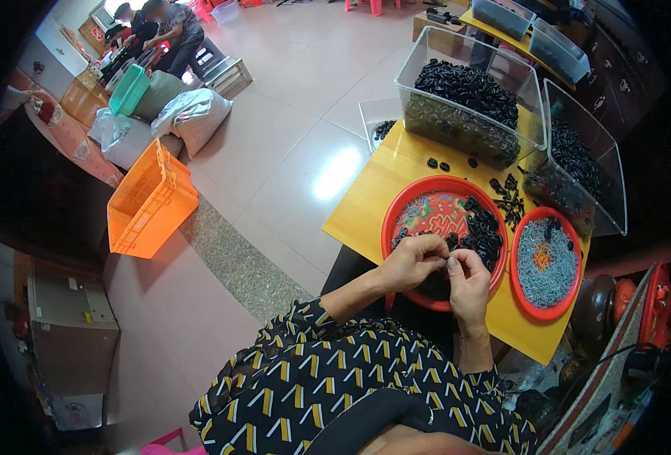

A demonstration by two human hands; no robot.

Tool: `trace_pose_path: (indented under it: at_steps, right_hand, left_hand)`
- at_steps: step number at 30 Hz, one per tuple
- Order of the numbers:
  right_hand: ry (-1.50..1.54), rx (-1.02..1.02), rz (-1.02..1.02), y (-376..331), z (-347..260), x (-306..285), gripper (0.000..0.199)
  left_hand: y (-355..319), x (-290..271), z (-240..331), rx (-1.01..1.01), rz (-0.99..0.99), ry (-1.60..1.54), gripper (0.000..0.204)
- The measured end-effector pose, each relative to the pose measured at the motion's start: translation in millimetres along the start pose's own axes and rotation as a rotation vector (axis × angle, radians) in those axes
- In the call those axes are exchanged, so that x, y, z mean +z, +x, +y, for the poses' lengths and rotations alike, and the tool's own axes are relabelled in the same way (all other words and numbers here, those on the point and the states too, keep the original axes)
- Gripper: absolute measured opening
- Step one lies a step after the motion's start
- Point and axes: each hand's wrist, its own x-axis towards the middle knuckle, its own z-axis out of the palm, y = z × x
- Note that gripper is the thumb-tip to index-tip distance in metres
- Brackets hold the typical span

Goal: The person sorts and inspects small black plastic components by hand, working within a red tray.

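Observation:
My left hand (413, 262) and my right hand (468, 279) meet over the near rim of a large red round tray (396, 216). Their fingertips pinch together on a small black part (448, 262), too small to make out. The tray holds a heap of small black ring-like parts (483, 227) on its right side. To the right stands a smaller red plate (519, 284) filled with small silver metal pieces (546, 262). Both sit on a yellow table (366, 205).
Two clear plastic bins (468, 95) (578, 163) of black parts stand at the table's far side. Loose black parts lie between them. An orange crate (149, 201), stuffed sacks (191, 114) and a cardboard box (66, 326) are on the floor to the left. People sit far back left.

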Motion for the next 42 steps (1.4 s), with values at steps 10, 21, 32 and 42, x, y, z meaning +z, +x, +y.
trace_pose_path:
  at_steps: [10,21,32,42]
  right_hand:
    - [0.082,0.140,-0.199,-10.5,-20.6,-12.6,0.005]
    - [0.194,0.172,-0.064,-8.7,-9.4,-15.1,0.004]
    - [0.334,0.208,-0.023,-4.4,-35.1,-1.5,0.006]
    - [0.254,0.191,-0.043,-11.5,-38.5,5.7,0.006]
  left_hand:
    - [-9.6,-8.3,6.4,0.086,-0.022,0.046,0.006]
    - [-11.5,-7.5,3.1,-0.256,0.107,-0.555,0.007]
    - [-8.5,-7.2,2.4,-0.233,0.115,-0.910,0.014]
    - [-20.7,-3.2,5.7,-0.199,0.153,-0.892,0.014]
